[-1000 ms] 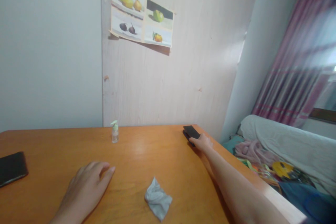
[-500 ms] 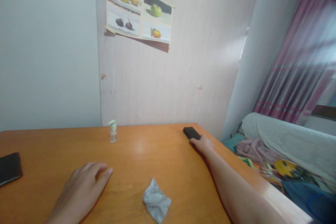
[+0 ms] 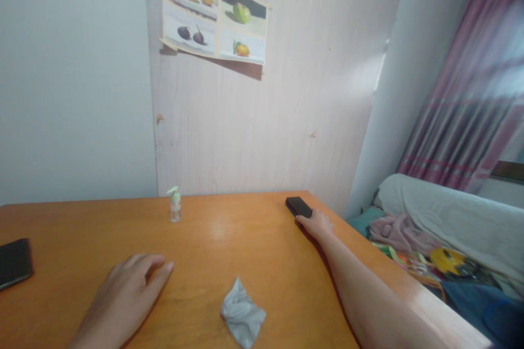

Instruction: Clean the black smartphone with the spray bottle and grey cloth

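My right hand (image 3: pixel 317 223) reaches to the far right of the table and grips the near end of a dark, flat rectangular case (image 3: pixel 298 206), perhaps a wallet or glasses case. The thumb lies along its left side, and the other fingers are partly hidden behind the hand. At the lower left, my left hand (image 3: pixel 133 289) rests on the table with thumb and forefinger apart, holding nothing. Between the two arms a crumpled grey cloth (image 3: pixel 242 313) lies near the front. A small clear pump bottle (image 3: pixel 176 210) with a pale green top stands upright toward the back.
The orange wooden table (image 3: pixel 229 251) meets a pale wall behind. A black flat item (image 3: pixel 15 263) lies at its left edge, cut off by the frame. Fruit pictures (image 3: pixel 241 35) hang on the wall. Right of the table is a couch (image 3: pixel 450 207) piled with fabrics, beside a curtain (image 3: pixel 442 120).
The view has shifted very slightly. Both hands, the dark case, the cloth and the bottle stay in practically the same places.
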`<action>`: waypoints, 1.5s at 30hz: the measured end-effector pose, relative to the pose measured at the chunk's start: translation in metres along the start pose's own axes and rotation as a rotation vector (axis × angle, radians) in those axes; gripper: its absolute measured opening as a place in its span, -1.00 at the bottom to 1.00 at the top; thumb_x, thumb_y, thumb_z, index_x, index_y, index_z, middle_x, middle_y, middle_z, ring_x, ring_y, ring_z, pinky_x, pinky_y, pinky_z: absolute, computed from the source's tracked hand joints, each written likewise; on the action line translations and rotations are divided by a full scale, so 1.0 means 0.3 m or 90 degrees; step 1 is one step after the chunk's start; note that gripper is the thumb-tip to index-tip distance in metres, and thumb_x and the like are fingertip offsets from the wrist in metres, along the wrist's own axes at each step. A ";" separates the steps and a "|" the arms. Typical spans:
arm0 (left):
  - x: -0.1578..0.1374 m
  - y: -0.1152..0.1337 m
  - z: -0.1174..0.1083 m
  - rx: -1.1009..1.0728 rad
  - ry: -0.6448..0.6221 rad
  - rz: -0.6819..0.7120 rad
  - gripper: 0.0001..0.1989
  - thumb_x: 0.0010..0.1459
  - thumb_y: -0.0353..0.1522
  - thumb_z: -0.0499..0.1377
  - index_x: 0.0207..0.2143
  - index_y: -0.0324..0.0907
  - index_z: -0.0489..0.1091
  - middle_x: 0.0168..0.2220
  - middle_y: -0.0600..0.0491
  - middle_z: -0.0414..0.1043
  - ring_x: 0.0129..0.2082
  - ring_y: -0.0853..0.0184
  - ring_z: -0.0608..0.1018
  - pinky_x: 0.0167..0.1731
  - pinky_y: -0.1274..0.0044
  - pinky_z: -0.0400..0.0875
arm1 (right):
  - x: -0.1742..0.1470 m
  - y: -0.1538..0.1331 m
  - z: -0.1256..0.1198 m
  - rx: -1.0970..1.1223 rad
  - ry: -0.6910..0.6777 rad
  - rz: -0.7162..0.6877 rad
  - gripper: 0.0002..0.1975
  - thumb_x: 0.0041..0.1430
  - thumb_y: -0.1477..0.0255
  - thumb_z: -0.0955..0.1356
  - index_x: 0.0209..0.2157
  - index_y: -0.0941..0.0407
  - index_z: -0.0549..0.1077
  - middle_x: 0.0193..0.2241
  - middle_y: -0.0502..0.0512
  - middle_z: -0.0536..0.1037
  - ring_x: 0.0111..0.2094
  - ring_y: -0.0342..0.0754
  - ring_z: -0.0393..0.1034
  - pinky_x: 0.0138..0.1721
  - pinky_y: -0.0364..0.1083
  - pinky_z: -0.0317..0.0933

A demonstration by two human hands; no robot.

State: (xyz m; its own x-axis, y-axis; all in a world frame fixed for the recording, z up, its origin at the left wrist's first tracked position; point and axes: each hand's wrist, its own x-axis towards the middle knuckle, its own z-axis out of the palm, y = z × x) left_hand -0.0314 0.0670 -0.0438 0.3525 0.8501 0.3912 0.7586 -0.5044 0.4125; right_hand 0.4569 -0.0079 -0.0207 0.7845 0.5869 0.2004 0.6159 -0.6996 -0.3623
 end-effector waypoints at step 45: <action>-0.039 0.032 -0.040 0.073 0.089 -0.311 -0.60 0.23 -0.11 0.07 0.01 -0.14 0.33 0.04 -0.19 0.38 0.04 0.05 0.43 -0.04 0.26 0.26 | -0.595 -0.328 0.143 0.342 -0.203 -0.421 -0.46 0.16 -0.12 0.11 -0.62 0.01 0.11 -0.69 -0.02 0.28 -0.57 -0.03 0.26 -0.50 -0.08 0.14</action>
State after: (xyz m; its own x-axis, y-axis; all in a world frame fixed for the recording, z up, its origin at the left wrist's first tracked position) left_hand -0.0347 0.0503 -0.0346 -0.1281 0.9500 0.2846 0.8745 -0.0271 0.4842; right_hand 0.2531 -0.0263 -0.0599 0.1767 0.9420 0.2853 0.7542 0.0567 -0.6542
